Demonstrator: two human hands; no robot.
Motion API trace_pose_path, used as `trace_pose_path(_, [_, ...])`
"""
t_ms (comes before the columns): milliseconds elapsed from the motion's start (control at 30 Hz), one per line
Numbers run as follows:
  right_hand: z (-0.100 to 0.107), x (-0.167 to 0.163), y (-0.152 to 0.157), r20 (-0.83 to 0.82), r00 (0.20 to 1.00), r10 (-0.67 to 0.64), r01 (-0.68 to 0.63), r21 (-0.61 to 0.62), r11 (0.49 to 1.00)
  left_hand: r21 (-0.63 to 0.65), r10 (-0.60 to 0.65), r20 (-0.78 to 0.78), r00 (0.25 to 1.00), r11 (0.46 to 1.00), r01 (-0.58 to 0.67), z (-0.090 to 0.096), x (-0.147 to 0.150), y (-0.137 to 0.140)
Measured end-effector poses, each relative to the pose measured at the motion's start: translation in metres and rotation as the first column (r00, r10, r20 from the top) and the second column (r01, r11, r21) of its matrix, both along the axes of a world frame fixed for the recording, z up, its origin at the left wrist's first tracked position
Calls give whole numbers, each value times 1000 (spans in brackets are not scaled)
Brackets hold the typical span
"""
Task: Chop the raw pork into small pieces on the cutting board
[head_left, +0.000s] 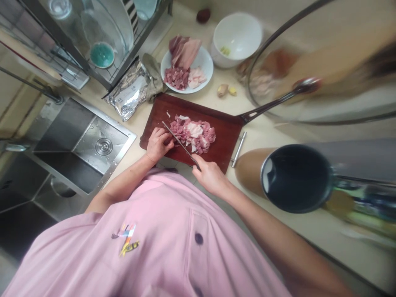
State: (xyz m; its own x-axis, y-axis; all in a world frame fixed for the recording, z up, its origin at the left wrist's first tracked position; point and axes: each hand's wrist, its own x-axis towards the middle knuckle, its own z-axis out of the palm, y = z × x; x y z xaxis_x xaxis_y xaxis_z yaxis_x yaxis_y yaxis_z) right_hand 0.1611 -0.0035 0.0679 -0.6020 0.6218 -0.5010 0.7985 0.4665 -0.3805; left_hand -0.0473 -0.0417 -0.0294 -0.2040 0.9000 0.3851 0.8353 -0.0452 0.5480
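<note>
On the reddish-brown cutting board (pixel 154 123) lies a loose heap of chopped pink meat (pixel 204 140) with pale fat pieces on it. My right hand (pixel 211 175) is closed around the handle of a kitchen knife (pixel 179 142), whose blade slants up and left along the near side of the heap. Left of the blade, my left hand (pixel 159 144) rests on the board with curled fingers close to the knife. Whatever is under those fingertips is hidden.
Behind the board stand a plate (pixel 207 62) of raw meat, a white bowl (pixel 230 62) and ginger pieces (pixel 222 90). A foil bag (pixel 126 97) lies beside the dish rack (pixel 145 33). The sink (pixel 89 140) is at left, a dark pot (pixel 298 181) at right.
</note>
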Motion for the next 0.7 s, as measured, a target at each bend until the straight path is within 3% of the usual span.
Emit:
trace_pose_path(167, [-10,-40,12,-88,996,11,-8,30,1000,-42,13,-12,1000,999,-13,1,-2,0])
trace_pose_path(367, [-12,-15,6,10,999,-31,32,-35,999,-52,23,-44,999,998,-25,-1,1,0])
trace_pose_path(567, [-12,-31,25,-214,974,-73,62,-56,996,-41,116,-11,993,992,-116,3,0,-4])
trace_pose_path(700, [2,-14,18,-197,970,-140,137,-26,990,30,78,55,995,996,-80,9,-3,-12])
